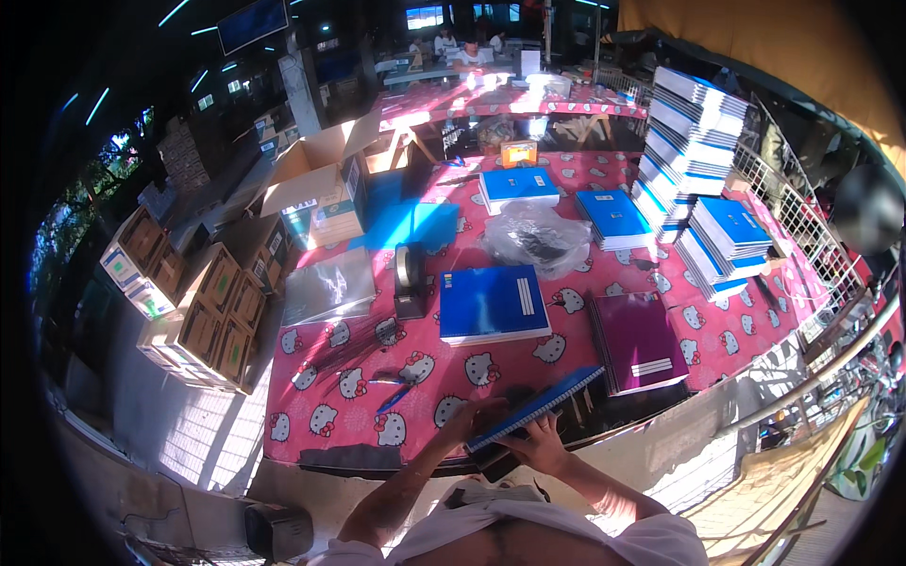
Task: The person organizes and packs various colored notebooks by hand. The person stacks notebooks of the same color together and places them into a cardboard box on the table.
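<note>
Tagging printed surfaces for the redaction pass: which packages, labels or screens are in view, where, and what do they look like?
Open cardboard box: far left of table, brown, flaps up.
Stacked cartons: floor, left of table, brown with green-printed sides.
Blue notebook: table centre, two white label strips.
Purple notebook: right of it, white label strips.
Screen: upper left, dark blue rectangle.

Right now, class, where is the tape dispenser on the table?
In the head view, the tape dispenser stands left of centre on the pink patterned tablecloth, just left of the blue notebook stack and right of the clear plastic sleeves.
</note>
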Demonstrator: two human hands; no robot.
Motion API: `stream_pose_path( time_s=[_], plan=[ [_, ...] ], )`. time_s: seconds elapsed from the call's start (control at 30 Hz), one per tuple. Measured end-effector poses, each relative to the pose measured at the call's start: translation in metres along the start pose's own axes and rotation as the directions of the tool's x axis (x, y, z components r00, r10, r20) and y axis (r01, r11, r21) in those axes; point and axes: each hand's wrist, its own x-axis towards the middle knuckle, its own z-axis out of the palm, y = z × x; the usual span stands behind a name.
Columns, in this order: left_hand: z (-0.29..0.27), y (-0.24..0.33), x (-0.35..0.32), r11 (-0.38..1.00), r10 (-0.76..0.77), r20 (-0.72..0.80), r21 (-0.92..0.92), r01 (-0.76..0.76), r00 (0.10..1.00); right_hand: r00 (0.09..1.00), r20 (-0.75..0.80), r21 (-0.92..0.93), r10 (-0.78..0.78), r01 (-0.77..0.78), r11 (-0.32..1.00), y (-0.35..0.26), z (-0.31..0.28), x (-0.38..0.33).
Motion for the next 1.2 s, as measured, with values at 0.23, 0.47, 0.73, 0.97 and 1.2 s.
stream_pose_path(
  time_s=[0.23, 0.47, 0.73, 0.97, 1.2],
  plan=[
    [-0.150, -0.002, -0.052, 0.038, 0.478, -0.202, 0.977, 0.210, 0.855, 0.938, -0.211, -0.191, 0.275, -0.316, 0.930, -0.005, 0.015, 0.061],
    [-0.144, 0.014, -0.053, 0.102, 0.483, -0.156, 0.987, 0.121, 0.862, 0.960, -0.249, -0.184, 0.128, -0.176, 0.967, -0.010, -0.054, 0.146],
    [-0.011, 0.072, -0.073, 0.954, 0.005, -0.350, -0.279, -0.109, 0.937, 0.957, -0.089, -0.043, 0.276, -0.281, 0.959, -0.006, -0.051, 0.163],
    [0.018, 0.108, -0.069, 0.923, -0.014, -0.283, -0.372, -0.096, 0.959, 0.928, -0.049, 0.111, 0.370, -0.363, 0.925, -0.004, -0.047, 0.166],
    [0.020, 0.122, -0.067, 0.863, -0.077, -0.248, -0.501, -0.060, 0.966, 0.932, -0.065, 0.122, 0.356, -0.347, 0.930, -0.003, -0.045, 0.166]
  ],
)
